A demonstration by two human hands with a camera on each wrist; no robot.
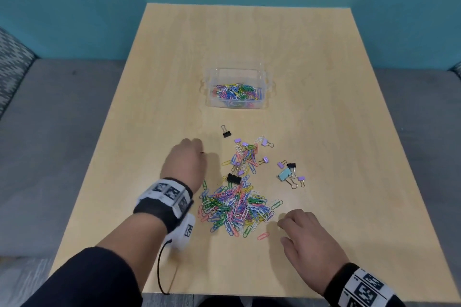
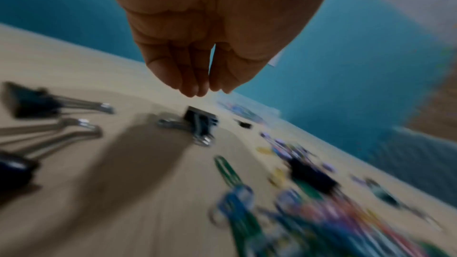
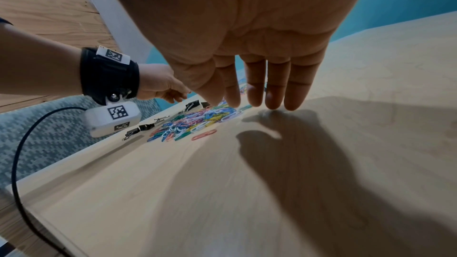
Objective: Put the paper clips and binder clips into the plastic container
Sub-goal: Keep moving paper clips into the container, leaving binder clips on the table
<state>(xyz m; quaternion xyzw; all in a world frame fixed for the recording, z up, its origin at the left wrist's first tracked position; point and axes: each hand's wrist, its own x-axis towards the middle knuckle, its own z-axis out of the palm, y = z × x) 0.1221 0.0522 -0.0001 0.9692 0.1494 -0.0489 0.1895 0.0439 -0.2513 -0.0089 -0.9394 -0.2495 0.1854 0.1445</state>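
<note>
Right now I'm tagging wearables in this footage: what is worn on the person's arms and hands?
Both hands, left hand and right hand, are bare. Each wrist carries a black band with white panels of black square markers. A white camera pod with a black cable hangs under the left wrist. The sleeves are dark.

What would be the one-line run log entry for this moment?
left hand: empty, above table | right hand: open, beside paper clip pile | plastic container: partly filled | binder clips: on table
</note>
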